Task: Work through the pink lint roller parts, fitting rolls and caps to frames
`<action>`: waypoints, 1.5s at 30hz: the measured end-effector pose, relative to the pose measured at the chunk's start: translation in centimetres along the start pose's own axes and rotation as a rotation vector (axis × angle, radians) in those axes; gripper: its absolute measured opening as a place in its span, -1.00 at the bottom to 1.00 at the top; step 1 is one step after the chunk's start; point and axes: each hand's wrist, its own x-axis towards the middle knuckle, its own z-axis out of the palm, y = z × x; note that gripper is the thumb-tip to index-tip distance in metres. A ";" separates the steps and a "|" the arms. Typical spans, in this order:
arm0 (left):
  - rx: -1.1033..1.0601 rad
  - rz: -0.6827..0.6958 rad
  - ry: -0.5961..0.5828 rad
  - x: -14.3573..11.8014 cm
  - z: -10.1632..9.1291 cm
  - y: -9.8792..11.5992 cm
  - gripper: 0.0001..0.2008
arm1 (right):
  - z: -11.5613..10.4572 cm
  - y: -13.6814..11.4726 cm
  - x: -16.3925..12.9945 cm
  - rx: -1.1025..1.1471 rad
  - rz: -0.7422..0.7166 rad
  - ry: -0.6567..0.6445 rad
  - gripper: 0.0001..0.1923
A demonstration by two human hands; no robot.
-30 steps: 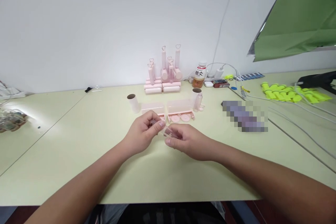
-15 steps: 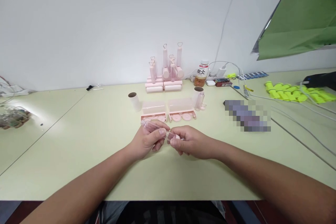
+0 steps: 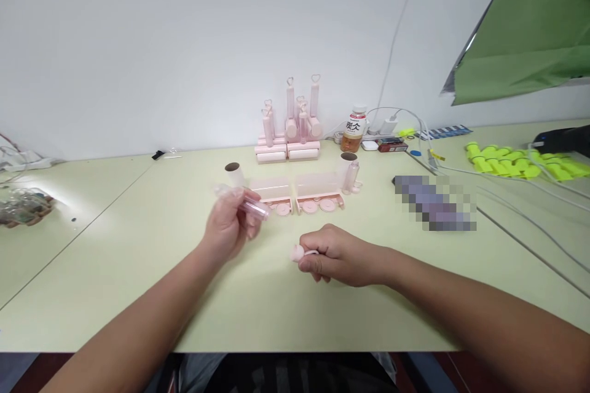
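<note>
Here the left hand (image 3: 227, 225) is raised a little above the pale green surface (image 3: 138, 270), its grip closed around a clear pink tube (image 3: 246, 201) that lies roughly level, one end poking out left of the thumb and the other pointing right toward the trays. The right hand (image 3: 338, 253) rests low near the surface, well apart from the left, its grip pinching a thin white stem with a small pink knob (image 3: 295, 252) showing at the fingertips.

Just beyond the tube sit two shallow pink trays (image 3: 295, 194) side by side, with round pink pieces lying along their front edges. A cardboard core (image 3: 235, 174) stands left of them, and another roll (image 3: 345, 169) with a small clear bottle (image 3: 351, 178) stands to their right. Farther back, against the wall, is a cluster of finished pink rollers (image 3: 290, 129) with heart-shaped loops on top, and next to it a drink bottle (image 3: 354, 129). White cables (image 3: 507, 196) run across the right side, past a heap of yellow-green pieces (image 3: 516, 163).
</note>
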 end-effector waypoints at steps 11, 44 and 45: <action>1.202 -0.133 0.288 4.3 -6.0 0.7 -0.76 | 0.2 1.1 0.9 0.031 0.038 0.270 -0.69; 1.342 -0.255 0.134 5.8 -8.2 -1.6 -0.80 | -0.9 -0.7 19.8 -0.834 0.330 0.338 -0.83; 1.343 -0.266 0.137 5.7 -8.2 -1.4 -0.78 | -0.9 -0.7 19.7 -0.828 0.327 0.339 -0.82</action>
